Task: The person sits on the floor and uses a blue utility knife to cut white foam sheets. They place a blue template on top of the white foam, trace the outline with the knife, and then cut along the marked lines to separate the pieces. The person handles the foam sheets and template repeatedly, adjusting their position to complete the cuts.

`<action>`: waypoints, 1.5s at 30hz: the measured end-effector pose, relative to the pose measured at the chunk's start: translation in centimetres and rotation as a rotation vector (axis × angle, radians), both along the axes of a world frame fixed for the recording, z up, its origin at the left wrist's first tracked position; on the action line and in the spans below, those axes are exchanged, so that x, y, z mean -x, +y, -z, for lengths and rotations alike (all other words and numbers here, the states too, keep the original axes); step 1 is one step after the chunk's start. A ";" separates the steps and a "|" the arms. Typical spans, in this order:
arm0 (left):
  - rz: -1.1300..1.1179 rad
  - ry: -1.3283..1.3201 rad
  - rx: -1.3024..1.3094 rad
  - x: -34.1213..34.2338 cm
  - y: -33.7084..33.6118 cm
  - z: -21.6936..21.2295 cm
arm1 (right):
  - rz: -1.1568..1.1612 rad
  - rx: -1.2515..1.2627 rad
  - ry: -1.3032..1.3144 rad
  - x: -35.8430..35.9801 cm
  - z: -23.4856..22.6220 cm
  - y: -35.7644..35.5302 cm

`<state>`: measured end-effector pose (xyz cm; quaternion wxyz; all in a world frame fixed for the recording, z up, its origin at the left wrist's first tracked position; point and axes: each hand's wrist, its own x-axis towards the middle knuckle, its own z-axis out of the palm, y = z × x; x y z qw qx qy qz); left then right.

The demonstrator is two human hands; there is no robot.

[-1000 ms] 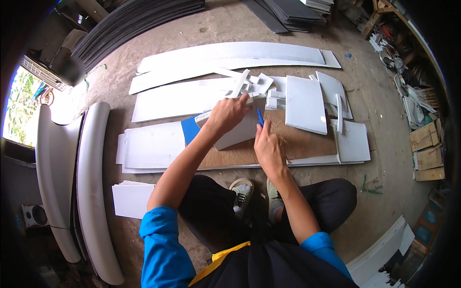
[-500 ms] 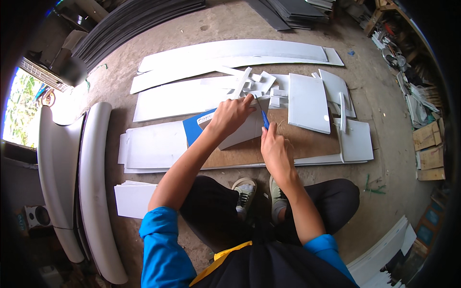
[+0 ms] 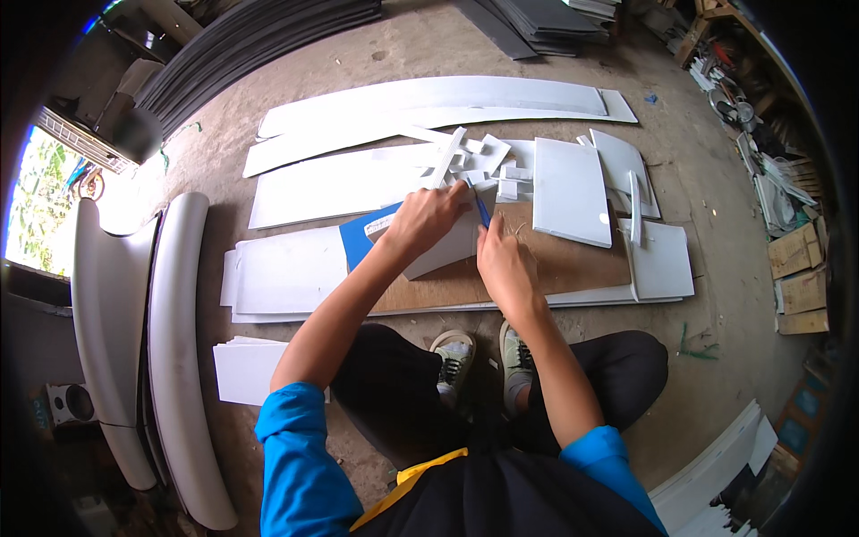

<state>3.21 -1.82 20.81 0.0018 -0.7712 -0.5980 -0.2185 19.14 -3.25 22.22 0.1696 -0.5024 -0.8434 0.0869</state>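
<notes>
My right hand [image 3: 506, 268] is closed around a blue utility knife [image 3: 483, 213], its tip pointing away from me beside my left fingers. My left hand [image 3: 429, 217] presses down on a white foam board piece [image 3: 445, 252], fingers bent near its far right corner; whether they pinch anything is hidden. A blue sheet [image 3: 356, 243] sticks out to the left of that piece. Both lie over a brown board [image 3: 573, 261], which rests on large white sheets [image 3: 286, 268]. Just past my hands is a heap of small white offcuts [image 3: 488, 154].
A white panel [image 3: 571, 192] lies right of my hands, with a narrow white strip [image 3: 635, 210] beside it. Long white sheets [image 3: 429, 94] stretch across the far side. White rolls [image 3: 179, 358] stand at left, a small white stack [image 3: 246, 371] nearer me. Dark sheets [image 3: 268, 45] lie far back.
My right hand and the knife have moved slightly left and away from me, closer to my left hand. The left hand stays on the white piece.
</notes>
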 end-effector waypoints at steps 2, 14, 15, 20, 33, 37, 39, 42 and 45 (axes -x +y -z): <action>-0.015 -0.002 0.010 -0.4 0.4 -0.1 | 0.001 0.006 0.000 -0.2 0.1 0.5; -0.039 -0.001 0.014 -0.2 0.0 -0.3 | -0.018 0.088 0.016 -0.1 -0.3 0.8; -0.041 -0.010 0.000 -0.5 -0.1 -0.5 | -0.018 0.104 0.018 -0.1 -0.5 0.9; -0.095 0.023 0.116 -0.4 0.1 -1.3 | -0.023 0.130 -0.003 -1.0 -0.8 -0.4; -0.105 -0.210 0.071 -0.7 0.1 -1.4 | -0.032 0.202 0.017 -0.2 -0.4 0.8; -0.079 -0.345 -0.104 -1.4 0.1 -2.2 | -0.036 0.265 0.029 0.0 0.0 1.3; -0.002 -0.269 -0.170 -0.9 0.8 -1.7 | -0.041 0.252 0.025 0.1 0.1 1.4; -0.120 -0.421 -0.058 -1.6 0.7 -2.0 | -0.020 0.251 0.009 -0.2 0.4 1.3; -0.208 -0.442 0.008 -1.0 1.4 -2.2 | -0.028 0.206 0.020 -0.3 -0.6 0.4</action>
